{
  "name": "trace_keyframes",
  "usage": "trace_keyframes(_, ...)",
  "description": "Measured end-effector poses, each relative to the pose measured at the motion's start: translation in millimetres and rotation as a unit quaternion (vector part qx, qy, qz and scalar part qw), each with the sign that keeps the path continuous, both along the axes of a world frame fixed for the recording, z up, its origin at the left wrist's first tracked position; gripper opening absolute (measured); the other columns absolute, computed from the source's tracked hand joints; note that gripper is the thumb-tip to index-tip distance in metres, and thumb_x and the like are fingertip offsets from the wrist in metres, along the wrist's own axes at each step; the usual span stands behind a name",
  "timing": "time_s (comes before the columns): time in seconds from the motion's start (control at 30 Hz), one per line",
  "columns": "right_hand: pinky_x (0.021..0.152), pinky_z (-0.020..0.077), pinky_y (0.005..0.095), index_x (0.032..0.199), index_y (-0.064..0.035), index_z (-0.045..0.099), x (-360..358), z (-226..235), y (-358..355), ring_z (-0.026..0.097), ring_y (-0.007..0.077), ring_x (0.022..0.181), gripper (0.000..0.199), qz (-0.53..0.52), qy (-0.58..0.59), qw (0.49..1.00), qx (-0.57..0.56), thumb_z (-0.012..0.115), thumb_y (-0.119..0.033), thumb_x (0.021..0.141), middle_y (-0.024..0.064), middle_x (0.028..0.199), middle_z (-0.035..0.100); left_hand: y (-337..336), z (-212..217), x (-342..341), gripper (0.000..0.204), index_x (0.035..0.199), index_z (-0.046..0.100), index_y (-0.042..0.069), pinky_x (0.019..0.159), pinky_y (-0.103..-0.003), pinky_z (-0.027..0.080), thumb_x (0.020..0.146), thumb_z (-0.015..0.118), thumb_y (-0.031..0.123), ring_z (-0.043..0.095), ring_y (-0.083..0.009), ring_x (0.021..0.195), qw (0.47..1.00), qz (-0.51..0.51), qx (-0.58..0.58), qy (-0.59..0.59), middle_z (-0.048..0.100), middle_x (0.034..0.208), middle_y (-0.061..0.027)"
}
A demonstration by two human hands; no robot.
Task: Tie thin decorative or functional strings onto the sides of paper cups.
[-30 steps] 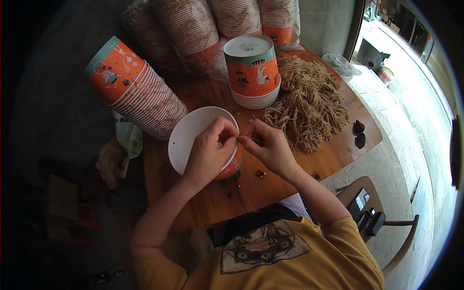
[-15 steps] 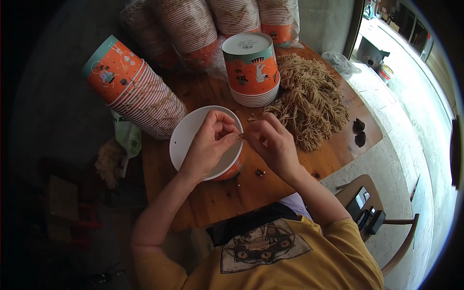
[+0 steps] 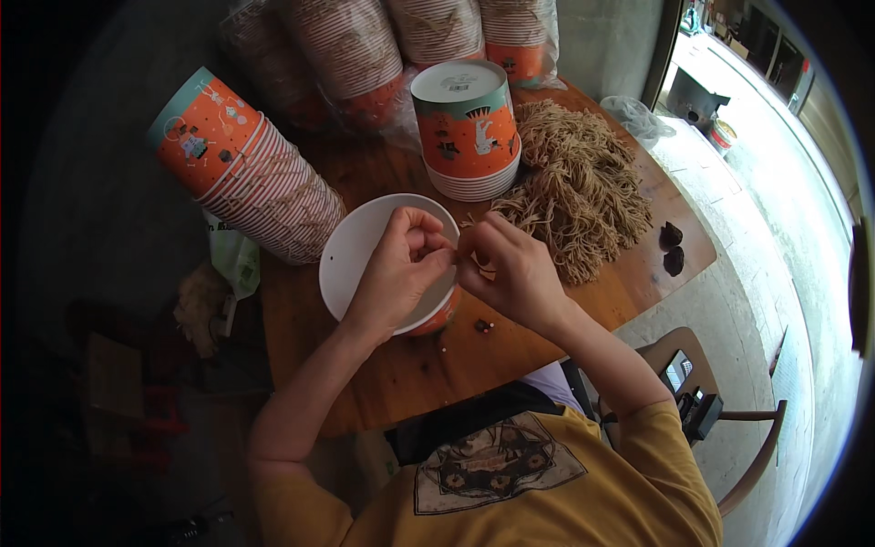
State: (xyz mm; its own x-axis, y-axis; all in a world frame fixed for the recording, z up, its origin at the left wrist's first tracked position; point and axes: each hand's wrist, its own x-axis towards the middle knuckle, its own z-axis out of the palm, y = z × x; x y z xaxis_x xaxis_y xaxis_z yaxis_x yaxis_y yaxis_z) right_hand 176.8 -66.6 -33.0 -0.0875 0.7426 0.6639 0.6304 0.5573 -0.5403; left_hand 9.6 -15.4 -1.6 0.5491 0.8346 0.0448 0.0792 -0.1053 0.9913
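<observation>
Both of my hands meet over the right side of an open white-lined paper bucket [image 3: 351, 246] with an orange outside. My left hand [image 3: 401, 273] has thumb and forefinger pinched, the other fingers curled. Against its fingertips, my right hand [image 3: 515, 278] pinches as well. Whatever lies between the fingertips is too small and covered to make out. Just beyond my right hand lies a tangled heap of tan cords [image 3: 583, 182]. Beside the heap stand nested orange and green paper buckets [image 3: 467, 128], upside down.
A tilted stack of buckets [image 3: 246, 164] wound with cord leans at the left. Plastic-wrapped bucket stacks [image 3: 342, 46] line the back. Two dark lumps [image 3: 673, 248] lie near the table's right edge. A chair [image 3: 670, 365] holding a phone stands at the right.
My right hand has shifted slightly left and up, its fingertips now closer to the left hand's. The brown bit seen between them is now hidden. The whole view has shifted slightly.
</observation>
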Motion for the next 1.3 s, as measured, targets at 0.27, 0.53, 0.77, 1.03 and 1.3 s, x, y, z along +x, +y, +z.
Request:
trace_keyframes(0.27,0.068,0.0445,0.0202,0.095,-0.0007,0.058,10.0,-5.3,1.8,0.053,0.0042,0.075,0.012,0.136,0.266,0.921,-0.25,0.061,-0.008,0.086,-0.0004,0.089,0.058,1.8,1.0,-3.7,0.027,0.109,0.042,0.005,0.082,-0.022,0.044,0.088,0.059,0.004,0.054,-0.0073,0.087,0.999,-0.007,-0.018,0.026,0.057,0.093,-0.0034)
trace_keyframes(0.53,0.065,0.0427,0.0213,0.09,-0.0018,0.059,5.4,-8.8,3.4,0.051,0.0057,0.073,0.014,0.12,0.305,0.907,-0.263,0.064,-0.015,0.087,-0.0036,0.082,0.056,-3.3,-0.4,1.3,0.027,0.109,0.042,0.003,0.079,-0.024,0.045,0.086,0.057,0.0,0.054,-0.0076,0.084,0.999,-0.027,0.025,0.02,0.057,0.09,-0.0033)
trace_keyframes(0.77,0.056,0.0331,0.0162,0.091,-0.0107,0.06,4.1,-0.5,0.1,0.042,-0.0004,0.065,0.013,0.182,0.403,0.838,-0.319,0.061,-0.024,0.09,-0.0089,0.078,0.052,-5.6,-2.1,-1.8,0.028,0.112,0.043,0.004,0.082,-0.022,0.043,0.087,0.054,-0.001,0.052,-0.0067,0.088,0.995,-0.042,0.068,0.06,0.053,0.095,-0.002)
trace_keyframes(1.03,0.053,0.028,0.0158,0.091,-0.0139,0.061,9.3,-15.7,-3.4,0.036,-0.0016,0.06,0.016,0.187,0.465,0.779,-0.376,0.062,-0.029,0.09,-0.0095,0.075,0.052,-8.9,0.7,0.1,0.013,0.1,0.051,0.002,0.076,-0.022,0.044,0.087,0.051,0.0,0.051,-0.0064,0.082,0.975,-0.007,0.167,0.145,0.053,0.09,-0.0006)
trace_keyframes(1.3,0.053,0.0259,0.0166,0.091,-0.0139,0.058,9.7,-28.2,-5.3,0.034,0.001,0.06,0.012,0.253,0.537,0.721,-0.357,0.06,-0.026,0.092,-0.0083,0.074,0.049,-12.8,2.6,2.8,0.015,0.092,0.047,0.001,0.069,-0.034,0.048,0.08,0.055,-0.004,0.058,-0.0217,0.074,0.948,0.018,0.264,0.176,0.054,0.081,-0.0096)
